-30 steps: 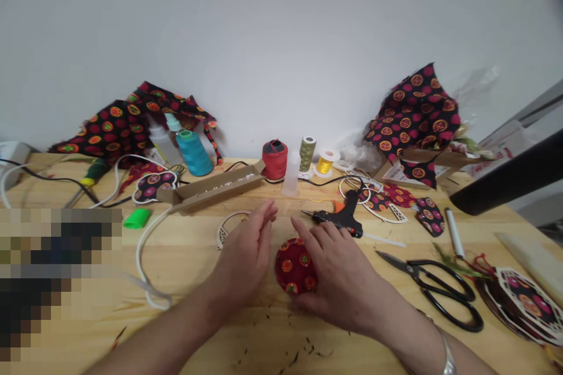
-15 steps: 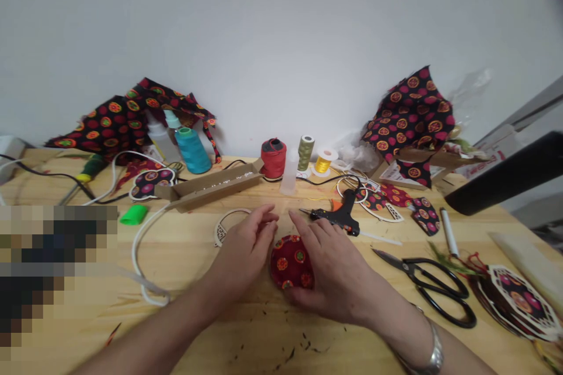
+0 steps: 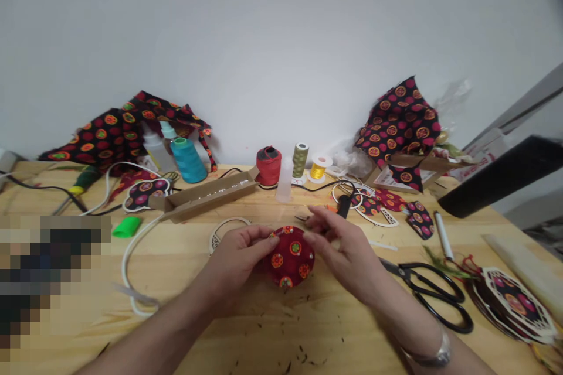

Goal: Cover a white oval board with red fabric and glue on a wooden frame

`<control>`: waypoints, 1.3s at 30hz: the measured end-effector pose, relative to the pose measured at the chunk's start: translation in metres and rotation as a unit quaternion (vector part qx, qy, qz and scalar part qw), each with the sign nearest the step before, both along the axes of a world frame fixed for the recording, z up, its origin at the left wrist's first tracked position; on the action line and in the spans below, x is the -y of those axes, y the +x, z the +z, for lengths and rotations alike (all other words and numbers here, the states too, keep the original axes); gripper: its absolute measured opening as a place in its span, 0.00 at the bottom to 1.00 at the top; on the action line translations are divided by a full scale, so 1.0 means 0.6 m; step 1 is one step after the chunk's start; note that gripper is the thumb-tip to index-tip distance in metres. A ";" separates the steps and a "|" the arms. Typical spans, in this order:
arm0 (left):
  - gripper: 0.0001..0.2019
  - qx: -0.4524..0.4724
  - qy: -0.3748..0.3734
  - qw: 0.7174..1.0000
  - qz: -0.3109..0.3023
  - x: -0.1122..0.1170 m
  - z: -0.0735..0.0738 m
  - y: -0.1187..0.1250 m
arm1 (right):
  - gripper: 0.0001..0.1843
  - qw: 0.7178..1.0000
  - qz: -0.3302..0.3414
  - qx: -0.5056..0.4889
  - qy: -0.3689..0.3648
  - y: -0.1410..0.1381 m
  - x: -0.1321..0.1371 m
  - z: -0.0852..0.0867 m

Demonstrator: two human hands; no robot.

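Note:
A round disc covered in red patterned fabric (image 3: pixel 290 258) sits between my two hands, tilted slightly toward me. My left hand (image 3: pixel 237 261) grips its left edge with the fingertips. My right hand (image 3: pixel 343 249) pinches its upper right edge. Behind my right hand, a black hot glue gun (image 3: pixel 343 206) is mostly hidden by my fingers. A thin pale wooden ring (image 3: pixel 224 230) lies just past my left hand. Black-handled scissors (image 3: pixel 428 296) rest on the wooden table (image 3: pixel 281 328) to the right of my right wrist.
Spools of teal, red, olive and gold thread (image 3: pixel 188 160) stand at the back with plastic bottles and a cardboard strip (image 3: pixel 206 196). Patterned black fabric (image 3: pixel 398 123) is heaped at the back right. A white cable (image 3: pixel 132 263) curves on the left; dark snippets lie near me.
The red disc has come up from the table under my right hand and is now held between both hands. My right hand has moved over the glue gun, and the view has shifted slightly.

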State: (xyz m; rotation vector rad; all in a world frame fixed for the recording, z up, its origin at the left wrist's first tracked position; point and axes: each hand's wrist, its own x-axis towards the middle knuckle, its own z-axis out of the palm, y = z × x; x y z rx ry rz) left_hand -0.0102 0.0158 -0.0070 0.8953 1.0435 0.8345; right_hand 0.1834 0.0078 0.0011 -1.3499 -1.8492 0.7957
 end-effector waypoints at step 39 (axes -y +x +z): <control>0.12 -0.119 0.078 0.988 -0.058 0.015 0.007 0.009 | 0.11 0.986 0.066 -0.069 -0.135 -0.023 0.007 -0.004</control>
